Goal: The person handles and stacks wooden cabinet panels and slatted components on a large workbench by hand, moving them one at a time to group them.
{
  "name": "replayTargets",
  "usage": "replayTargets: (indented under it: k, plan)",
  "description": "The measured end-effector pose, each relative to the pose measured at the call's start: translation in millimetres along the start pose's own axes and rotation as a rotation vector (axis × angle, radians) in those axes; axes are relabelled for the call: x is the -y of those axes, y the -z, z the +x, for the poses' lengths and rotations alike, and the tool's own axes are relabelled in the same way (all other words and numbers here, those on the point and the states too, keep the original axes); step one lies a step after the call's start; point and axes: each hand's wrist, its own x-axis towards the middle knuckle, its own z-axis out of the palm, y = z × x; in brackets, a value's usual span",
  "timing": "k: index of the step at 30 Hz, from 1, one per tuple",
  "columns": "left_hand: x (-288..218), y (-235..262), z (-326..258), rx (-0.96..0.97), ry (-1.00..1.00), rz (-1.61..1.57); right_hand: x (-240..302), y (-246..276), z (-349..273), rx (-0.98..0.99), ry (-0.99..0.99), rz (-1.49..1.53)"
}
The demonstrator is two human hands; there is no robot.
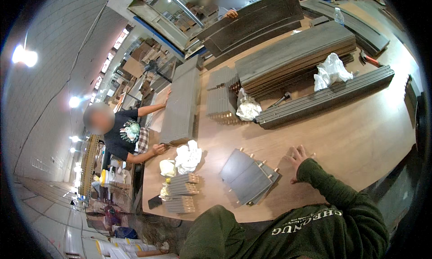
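My right hand, in a dark green sleeve, rests on the wooden tabletop with its fingers spread, holding nothing. Just left of it lie overlapping dark grey boards with light wooden dowels sticking out of their edges. The hand is apart from them. On my left side a bent green sleeve shows, but my left hand is out of sight. Further left sit small stacks of grey pieces with dowel ends, next to crumpled white bags.
Long grey panel stacks and a bundle of grey rails lie across the table. Two hammers are near them. At left a co-worker in a black shirt touches a panel stack; another person holds a dark panel at the back.
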Motion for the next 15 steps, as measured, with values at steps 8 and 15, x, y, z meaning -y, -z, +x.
replayTargets:
  k: [8, 15]
  plan:
    - [-0.4, -17.0, 55.3, 0.118, -0.068, 0.05, -8.2, -4.5, 9.3, 0.062, -0.018, 0.067]
    - [-26.4, -32.9, 134.2, 0.157, -0.167, 0.179, -4.4, -12.1, 14.6, 0.057, -0.052, 0.057]
